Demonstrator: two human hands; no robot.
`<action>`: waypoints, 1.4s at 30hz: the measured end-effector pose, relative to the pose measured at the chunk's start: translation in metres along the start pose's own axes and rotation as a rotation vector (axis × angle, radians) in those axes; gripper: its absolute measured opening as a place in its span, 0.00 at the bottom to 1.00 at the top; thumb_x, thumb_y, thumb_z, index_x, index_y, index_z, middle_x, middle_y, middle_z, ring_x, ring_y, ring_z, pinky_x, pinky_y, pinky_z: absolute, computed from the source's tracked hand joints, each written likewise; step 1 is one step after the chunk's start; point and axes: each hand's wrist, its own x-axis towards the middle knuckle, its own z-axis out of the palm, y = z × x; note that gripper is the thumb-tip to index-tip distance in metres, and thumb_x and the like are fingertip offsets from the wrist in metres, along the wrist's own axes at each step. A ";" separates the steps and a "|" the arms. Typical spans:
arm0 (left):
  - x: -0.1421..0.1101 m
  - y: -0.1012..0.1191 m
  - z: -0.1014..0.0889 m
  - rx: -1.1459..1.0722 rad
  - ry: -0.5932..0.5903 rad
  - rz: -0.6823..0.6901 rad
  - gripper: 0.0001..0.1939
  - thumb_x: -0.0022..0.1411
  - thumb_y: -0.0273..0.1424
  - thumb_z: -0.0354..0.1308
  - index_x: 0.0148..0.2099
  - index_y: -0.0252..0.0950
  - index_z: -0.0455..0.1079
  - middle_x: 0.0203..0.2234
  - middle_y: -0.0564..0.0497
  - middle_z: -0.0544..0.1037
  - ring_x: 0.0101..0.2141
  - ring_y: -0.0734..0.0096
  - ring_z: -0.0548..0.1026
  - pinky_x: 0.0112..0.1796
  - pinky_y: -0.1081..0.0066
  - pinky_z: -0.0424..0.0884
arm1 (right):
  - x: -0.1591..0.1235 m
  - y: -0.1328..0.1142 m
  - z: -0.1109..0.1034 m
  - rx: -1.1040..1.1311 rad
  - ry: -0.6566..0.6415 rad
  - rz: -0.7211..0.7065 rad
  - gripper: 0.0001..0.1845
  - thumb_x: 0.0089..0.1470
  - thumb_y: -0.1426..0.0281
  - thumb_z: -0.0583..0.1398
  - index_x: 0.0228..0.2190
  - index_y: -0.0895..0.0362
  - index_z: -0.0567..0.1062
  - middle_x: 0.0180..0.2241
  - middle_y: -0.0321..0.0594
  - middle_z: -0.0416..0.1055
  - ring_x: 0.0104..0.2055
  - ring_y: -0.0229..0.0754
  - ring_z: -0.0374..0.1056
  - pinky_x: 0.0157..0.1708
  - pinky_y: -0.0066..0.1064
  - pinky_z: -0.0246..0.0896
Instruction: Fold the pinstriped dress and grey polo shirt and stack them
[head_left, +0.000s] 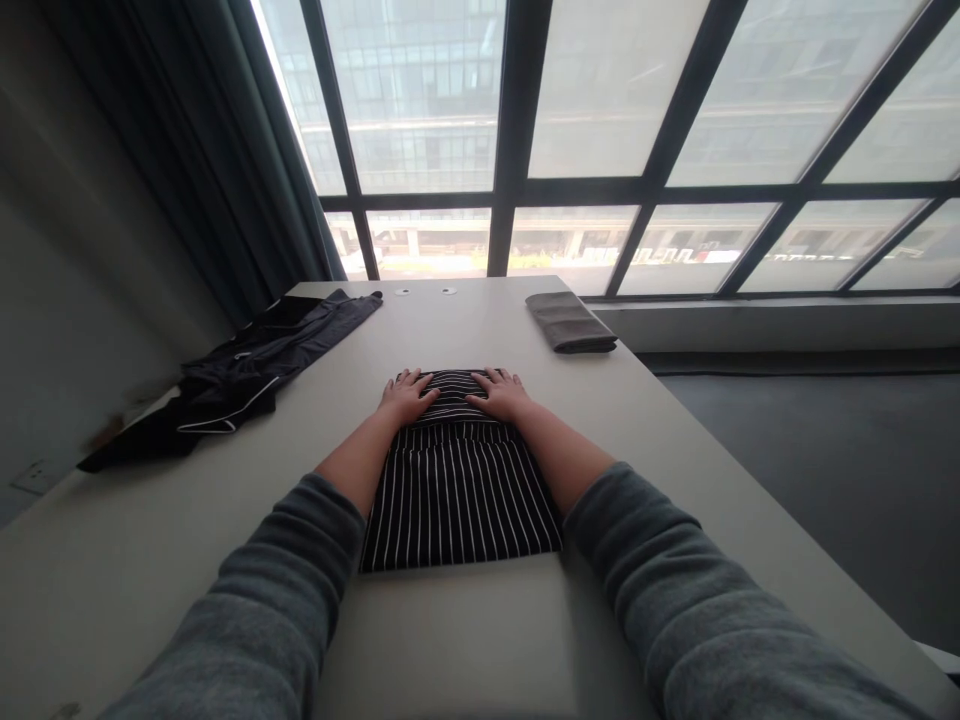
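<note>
A black cloth with white stripes (461,495) lies folded flat on the white table in front of me. Its near part has stripes running away from me, while the far part has stripes running across. My left hand (409,397) rests flat on the far left corner of the cloth, fingers spread. On the far right corner lies my right hand (498,395), also flat with its fingers apart. Both palms press down on the fabric and neither grasps it. The cloth's underside is hidden.
Dark garments (277,345), one with white piping, lie loosely heaped along the left edge of the table (675,510). A folded grey-brown cloth (571,322) sits near the far right edge. Behind the table stand large windows (585,100) and a dark curtain (195,130).
</note>
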 end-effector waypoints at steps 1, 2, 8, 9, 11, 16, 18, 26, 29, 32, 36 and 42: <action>-0.001 0.001 0.000 0.005 -0.004 0.000 0.36 0.73 0.57 0.38 0.76 0.50 0.55 0.76 0.49 0.49 0.75 0.50 0.46 0.69 0.42 0.46 | -0.002 -0.001 0.000 -0.002 -0.007 0.002 0.46 0.63 0.37 0.49 0.74 0.44 0.53 0.76 0.45 0.42 0.77 0.62 0.37 0.73 0.60 0.30; -0.003 0.002 -0.001 0.009 -0.008 0.000 0.36 0.73 0.57 0.39 0.76 0.51 0.55 0.76 0.49 0.49 0.75 0.50 0.46 0.69 0.42 0.46 | -0.004 -0.002 0.000 -0.004 -0.015 0.004 0.46 0.64 0.37 0.49 0.74 0.44 0.53 0.76 0.45 0.42 0.77 0.62 0.36 0.73 0.59 0.30; -0.015 0.007 0.000 0.017 -0.029 0.009 0.37 0.73 0.57 0.38 0.77 0.49 0.52 0.76 0.49 0.47 0.75 0.50 0.44 0.70 0.42 0.44 | -0.022 -0.007 0.000 -0.003 -0.041 0.027 0.48 0.63 0.36 0.48 0.74 0.45 0.51 0.77 0.45 0.38 0.78 0.62 0.33 0.73 0.57 0.27; -0.019 0.008 0.000 0.017 -0.031 0.012 0.38 0.73 0.57 0.37 0.77 0.49 0.51 0.76 0.49 0.47 0.75 0.51 0.44 0.70 0.42 0.44 | -0.027 -0.008 0.000 -0.002 -0.040 0.027 0.47 0.63 0.36 0.48 0.74 0.45 0.51 0.77 0.45 0.38 0.78 0.62 0.33 0.73 0.57 0.27; -0.030 0.011 0.002 0.015 -0.031 0.015 0.37 0.73 0.57 0.38 0.77 0.50 0.51 0.76 0.49 0.47 0.75 0.51 0.44 0.70 0.42 0.44 | -0.039 -0.010 0.001 -0.002 -0.034 0.023 0.47 0.64 0.36 0.49 0.74 0.45 0.52 0.77 0.45 0.39 0.78 0.62 0.33 0.73 0.57 0.28; -0.065 0.018 0.011 -0.012 -0.003 0.018 0.36 0.73 0.57 0.40 0.76 0.51 0.54 0.76 0.50 0.49 0.75 0.50 0.45 0.70 0.40 0.45 | -0.078 -0.016 0.005 0.001 -0.045 0.013 0.48 0.63 0.36 0.49 0.74 0.46 0.52 0.77 0.47 0.38 0.78 0.65 0.33 0.74 0.57 0.29; -0.076 0.015 0.012 -0.053 0.036 0.024 0.33 0.73 0.54 0.43 0.74 0.51 0.59 0.75 0.51 0.53 0.74 0.50 0.49 0.69 0.42 0.48 | -0.091 -0.017 0.004 0.003 -0.062 0.007 0.48 0.63 0.36 0.50 0.74 0.46 0.52 0.77 0.47 0.38 0.77 0.66 0.33 0.73 0.57 0.30; -0.066 -0.036 -0.006 -0.173 0.207 -0.043 0.23 0.71 0.35 0.48 0.62 0.38 0.74 0.59 0.45 0.77 0.56 0.60 0.75 0.59 0.62 0.70 | -0.083 0.016 -0.003 0.087 0.227 0.012 0.23 0.69 0.62 0.56 0.60 0.56 0.76 0.60 0.48 0.73 0.65 0.52 0.63 0.69 0.45 0.47; -0.055 -0.048 -0.008 -0.206 0.215 -0.031 0.19 0.69 0.38 0.53 0.56 0.40 0.79 0.51 0.48 0.81 0.48 0.62 0.78 0.53 0.66 0.73 | -0.068 0.030 0.000 0.131 0.308 0.010 0.18 0.66 0.66 0.60 0.52 0.59 0.81 0.51 0.48 0.77 0.56 0.47 0.68 0.63 0.34 0.55; -0.046 -0.052 -0.006 -0.221 0.219 -0.024 0.17 0.67 0.40 0.56 0.49 0.42 0.81 0.46 0.49 0.82 0.46 0.62 0.78 0.51 0.66 0.72 | -0.058 0.034 0.004 0.149 0.350 0.013 0.13 0.64 0.68 0.61 0.45 0.58 0.84 0.46 0.46 0.78 0.52 0.47 0.69 0.59 0.34 0.56; -0.038 -0.052 -0.003 -0.219 0.232 -0.053 0.16 0.67 0.42 0.57 0.45 0.40 0.81 0.44 0.48 0.82 0.45 0.60 0.77 0.49 0.65 0.72 | -0.053 0.033 0.005 0.155 0.380 0.010 0.10 0.63 0.71 0.61 0.39 0.58 0.84 0.42 0.45 0.78 0.49 0.46 0.68 0.58 0.34 0.54; -0.038 -0.049 0.000 -0.196 0.279 -0.117 0.16 0.67 0.42 0.55 0.44 0.40 0.81 0.44 0.45 0.82 0.46 0.57 0.77 0.50 0.62 0.72 | -0.053 0.031 0.003 0.154 0.407 0.062 0.12 0.63 0.71 0.59 0.40 0.59 0.84 0.43 0.49 0.76 0.50 0.49 0.66 0.59 0.37 0.56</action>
